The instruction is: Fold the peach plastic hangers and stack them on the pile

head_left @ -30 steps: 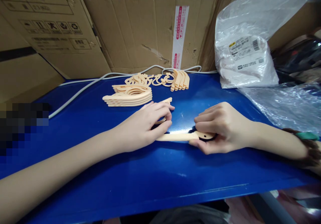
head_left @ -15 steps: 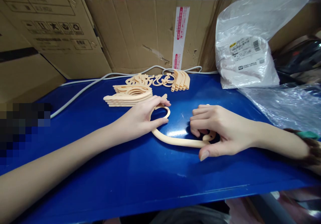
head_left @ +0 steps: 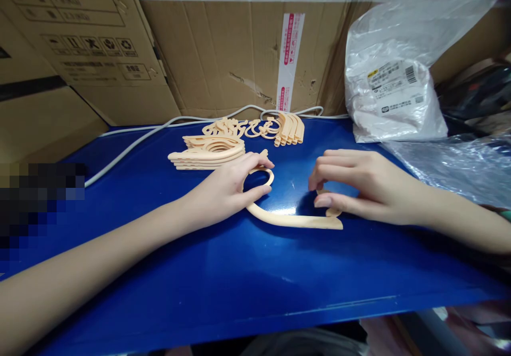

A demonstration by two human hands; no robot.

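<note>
My left hand [head_left: 227, 185] is closed on a beige plastic hanger arm [head_left: 295, 221], its thumb and fingers around the looped part. The arm's straight end reaches right across the blue table. My right hand [head_left: 355, 185] is bent just above that end, thumb and fingertips closed around a small curved beige hook [head_left: 334, 213], mostly hidden by the fingers. Behind my left hand lies a stack of beige hanger arms [head_left: 205, 156]. Farther back are a heap of loose hooks [head_left: 225, 127] and a row of curved hanger pieces [head_left: 289, 129].
Cardboard boxes [head_left: 223, 52] wall off the back and left of the blue table [head_left: 199, 287]. A white cable [head_left: 131, 151] runs along the rear. At the right stand a labelled white plastic bag [head_left: 395, 106] and crumpled clear plastic [head_left: 459, 170].
My right hand has risen and moved slightly back, its thumb drawn in towards the fingers. The end of the hanger arm now shows. My left hand keeps its hold on the arm.
</note>
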